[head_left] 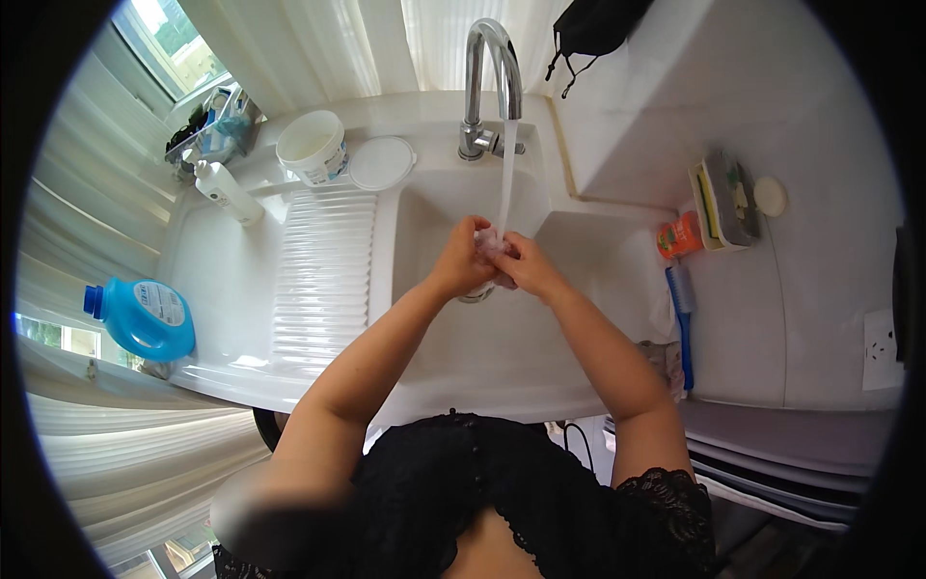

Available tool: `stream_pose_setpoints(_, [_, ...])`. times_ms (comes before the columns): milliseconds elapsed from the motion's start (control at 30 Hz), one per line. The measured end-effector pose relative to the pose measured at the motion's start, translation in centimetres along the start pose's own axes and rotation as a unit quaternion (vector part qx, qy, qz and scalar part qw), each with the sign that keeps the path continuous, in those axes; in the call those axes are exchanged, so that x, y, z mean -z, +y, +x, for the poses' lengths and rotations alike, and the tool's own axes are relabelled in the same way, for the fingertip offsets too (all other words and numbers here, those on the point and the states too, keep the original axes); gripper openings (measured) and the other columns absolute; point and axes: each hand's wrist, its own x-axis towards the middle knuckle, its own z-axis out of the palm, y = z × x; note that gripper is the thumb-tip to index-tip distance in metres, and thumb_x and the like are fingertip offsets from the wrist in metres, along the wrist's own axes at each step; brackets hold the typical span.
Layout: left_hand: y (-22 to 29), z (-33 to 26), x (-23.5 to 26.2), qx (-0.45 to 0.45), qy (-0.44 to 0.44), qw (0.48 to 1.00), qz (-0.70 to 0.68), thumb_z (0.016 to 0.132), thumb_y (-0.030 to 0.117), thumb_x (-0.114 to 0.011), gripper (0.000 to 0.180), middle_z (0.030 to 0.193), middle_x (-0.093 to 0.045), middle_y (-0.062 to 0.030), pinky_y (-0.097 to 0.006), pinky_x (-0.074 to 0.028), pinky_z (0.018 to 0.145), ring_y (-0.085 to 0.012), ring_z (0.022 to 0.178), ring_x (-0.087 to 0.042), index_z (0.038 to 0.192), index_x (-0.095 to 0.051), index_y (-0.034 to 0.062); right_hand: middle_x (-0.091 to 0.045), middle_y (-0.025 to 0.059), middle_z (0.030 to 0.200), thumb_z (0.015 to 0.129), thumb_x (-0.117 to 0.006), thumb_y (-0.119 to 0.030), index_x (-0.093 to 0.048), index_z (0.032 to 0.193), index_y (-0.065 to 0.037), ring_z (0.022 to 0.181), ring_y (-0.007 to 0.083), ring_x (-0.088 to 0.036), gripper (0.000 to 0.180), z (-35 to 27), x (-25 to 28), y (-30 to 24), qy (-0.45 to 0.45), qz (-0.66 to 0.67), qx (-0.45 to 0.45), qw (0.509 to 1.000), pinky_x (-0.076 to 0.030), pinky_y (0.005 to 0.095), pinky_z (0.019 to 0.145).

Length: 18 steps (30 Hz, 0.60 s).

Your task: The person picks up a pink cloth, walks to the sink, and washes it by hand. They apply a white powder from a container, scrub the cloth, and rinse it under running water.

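Note:
Over the white sink basin (453, 352), both hands are closed on a small, wet, pale pink cloth (491, 242). My left hand (463, 259) grips it from the left, while the fingers of my right hand (532, 266) pinch it from the right. Water runs from the chrome faucet (475, 92) in a stream (508, 183) that comes down at the cloth between my hands. Much of the cloth is hidden by my fingers, so its kind cannot be made out. Below my hands the drain is partly covered.
Left of the basin is a ribbed washboard (326, 275), with a white tub (313, 147), round lid (382, 163), white bottle (228, 195) and blue detergent jug (147, 320) around it. Along the right stand a blue brush (681, 314), an orange container (679, 236) and a sponge holder (721, 205).

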Motion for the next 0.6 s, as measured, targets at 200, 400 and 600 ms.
stream_pose_setpoints(200, [1.6,-1.5,0.8,0.096,-0.066,0.984,-0.136,0.078,0.008,-0.071,0.062,0.105,-0.061,-0.0101,-0.029,-0.049,0.080,-0.0170,0.089,-0.061,0.133,-0.043,0.0109,-0.065,0.0085,0.086,0.085,-0.065,-0.021,-0.062,0.101,-0.001,0.074,0.0165,-0.062,0.026,0.3,2.1,0.9,0.118,-0.078,0.059,0.988,-0.051,0.0311,0.065])
stream_pose_setpoints(400, [0.6,-1.3,-0.2,0.119,-0.029,0.984,-0.132,0.087,0.012,-0.062,0.029,0.093,-0.064,-0.0053,-0.027,-0.048,0.078,-0.0111,0.084,-0.059,0.116,-0.059,0.0064,-0.065,0.0105,0.078,0.083,-0.067,-0.027,-0.061,0.092,0.000,0.069,0.0206,-0.061,0.029,-1.3,1.1,-1.1,0.157,-0.124,0.041,0.979,-0.050,0.0353,0.065])
stream_pose_setpoints(600, [1.0,-0.4,1.1,0.065,0.090,0.978,-0.177,0.084,0.012,-0.060,0.017,0.089,-0.066,-0.0070,-0.028,-0.048,0.070,-0.0139,0.082,-0.062,0.099,-0.064,0.0052,-0.063,0.0065,0.080,0.088,-0.063,-0.024,-0.061,0.091,0.001,0.069,0.0127,-0.057,0.026,0.1,-0.1,-2.1,0.173,-0.168,0.082,0.967,-0.047,0.0294,0.062])
